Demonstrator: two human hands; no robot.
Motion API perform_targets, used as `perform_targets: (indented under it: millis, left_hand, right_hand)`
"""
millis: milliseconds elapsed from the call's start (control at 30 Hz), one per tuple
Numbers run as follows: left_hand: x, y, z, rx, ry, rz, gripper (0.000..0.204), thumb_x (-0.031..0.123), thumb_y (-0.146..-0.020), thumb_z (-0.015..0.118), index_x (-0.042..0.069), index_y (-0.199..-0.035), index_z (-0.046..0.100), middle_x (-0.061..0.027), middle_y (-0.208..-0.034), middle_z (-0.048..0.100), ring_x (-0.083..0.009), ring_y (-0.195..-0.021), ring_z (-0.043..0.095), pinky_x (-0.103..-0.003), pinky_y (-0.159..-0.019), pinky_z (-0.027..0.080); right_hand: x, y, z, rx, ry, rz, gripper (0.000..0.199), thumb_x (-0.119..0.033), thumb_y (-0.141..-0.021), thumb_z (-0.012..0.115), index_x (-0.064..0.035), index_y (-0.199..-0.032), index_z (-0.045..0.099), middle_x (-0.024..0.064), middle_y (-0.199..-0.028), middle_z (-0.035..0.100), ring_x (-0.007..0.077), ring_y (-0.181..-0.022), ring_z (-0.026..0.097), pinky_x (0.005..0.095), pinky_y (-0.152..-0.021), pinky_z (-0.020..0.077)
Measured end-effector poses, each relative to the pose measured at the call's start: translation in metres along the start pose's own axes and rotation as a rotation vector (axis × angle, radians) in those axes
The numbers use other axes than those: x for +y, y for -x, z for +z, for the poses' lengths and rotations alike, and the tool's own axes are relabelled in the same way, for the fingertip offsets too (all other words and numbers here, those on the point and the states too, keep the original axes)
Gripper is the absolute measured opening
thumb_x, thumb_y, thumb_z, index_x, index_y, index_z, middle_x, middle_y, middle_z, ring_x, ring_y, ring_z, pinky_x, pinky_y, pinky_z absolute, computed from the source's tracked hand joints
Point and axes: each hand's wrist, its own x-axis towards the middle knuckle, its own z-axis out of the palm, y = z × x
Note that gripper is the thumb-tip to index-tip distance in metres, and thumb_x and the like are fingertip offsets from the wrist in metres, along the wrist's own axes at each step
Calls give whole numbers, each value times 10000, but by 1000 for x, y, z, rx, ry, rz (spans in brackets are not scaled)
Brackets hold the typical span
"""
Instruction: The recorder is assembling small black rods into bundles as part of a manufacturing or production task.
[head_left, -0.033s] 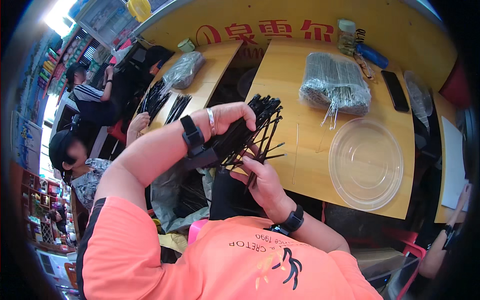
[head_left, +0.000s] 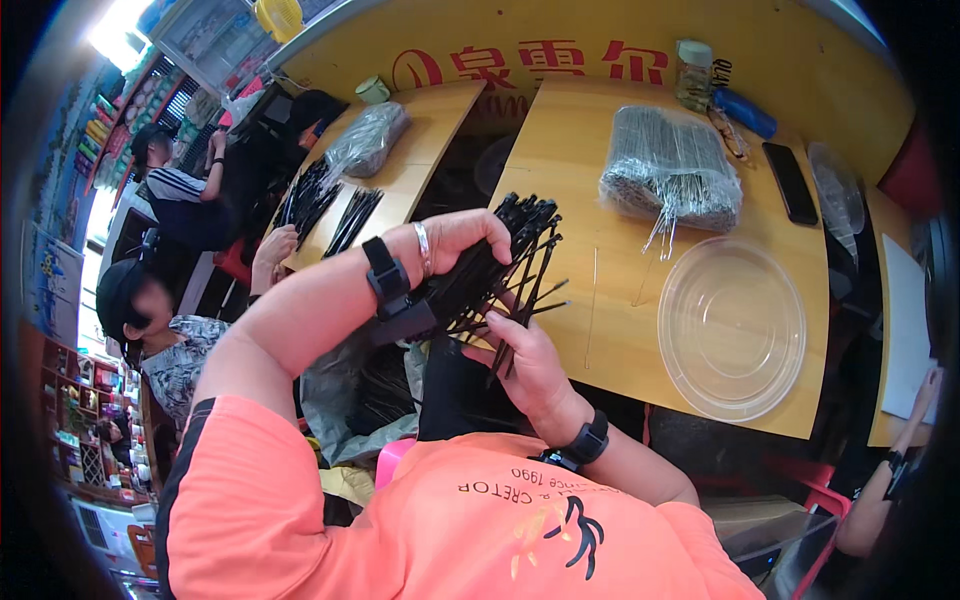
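Note:
My left hand (head_left: 462,238), with a silver bangle at the wrist, is closed round a thick bundle of thin black sticks with small knobbed ends (head_left: 522,214). The bundle is held up over the table's near left edge, its knobbed ends pointing away from me. Just below it, my right hand (head_left: 535,375) has its fingers closed on a few black sticks (head_left: 513,345) that splay out from the bundle. Their exact kind cannot be made out. A grey bag (head_left: 345,400) with more dark sticks lies below my left forearm.
On the wooden table (head_left: 540,150) are a plastic-wrapped pack of thin metal wires (head_left: 670,165), loose wires (head_left: 593,300), a round clear lid (head_left: 732,328), a phone (head_left: 790,183), a jar (head_left: 692,75) and a blue cylinder (head_left: 745,112). Other people (head_left: 150,310) are at the left; another person's arm (head_left: 880,495) shows at right.
My left hand and forearm have shifted very slightly with the bundle. A co-worker's hand at the left has moved a little. My right hand stays almost still.

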Motion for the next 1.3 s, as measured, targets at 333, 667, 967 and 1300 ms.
perform_targets:
  millis: [333,667,967,1300]
  left_hand:
    - [-35,-26,-12,76,167,96,155,56,-681,572,-25,-803,621,-159,-757,658,-277,-674,644,-373,-690,539]
    - [-55,-17,1,163,213,290,95,76,-731,599,20,-805,617,-88,-732,638,-227,-652,618,-338,-676,519]
    - [-78,-2,16,79,549,457,92,75,-719,602,35,-796,630,-65,-718,633,-196,-647,618,-309,-649,511]
    - [-76,30,43,50,182,1368,501,-32,-588,668,37,-1072,560,-4,-939,602,-114,-891,566,-267,-833,465]
  right_hand:
    - [4,-2,3,294,287,-17,186,-160,-897,540,-96,-1072,532,-4,-905,627,103,-753,594,242,-630,466]
    - [0,-14,2,167,554,-93,316,-214,-882,608,-58,-1141,517,-4,-930,598,81,-800,556,241,-675,452]
    - [-6,-15,7,64,719,-156,588,-132,-712,770,-42,-1199,455,36,-1059,545,144,-963,546,293,-833,460]
    - [-21,-30,15,68,1006,-675,520,69,-704,689,-59,-1153,462,56,-1061,581,153,-989,561,291,-837,477]
